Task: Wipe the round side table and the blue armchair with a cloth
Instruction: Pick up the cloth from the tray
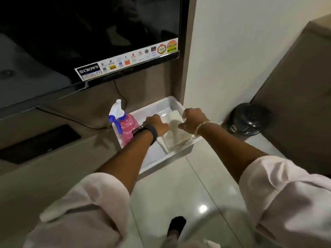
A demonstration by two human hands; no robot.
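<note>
A folded white cloth lies inside a clear plastic bin on the floor. Both of my hands are down in the bin. My left hand rests on the cloth's left edge with its fingers curled under, and my right hand pinches the cloth's right side. A pink spray bottle with a white and blue trigger stands at the bin's left end, beside my left wrist. The round side table and blue armchair are out of view.
A large dark TV hangs above a grey low cabinet on the left. A white wall corner rises behind the bin. A black lidded waste bin stands to the right, by a brown panel. Glossy floor tiles spread below.
</note>
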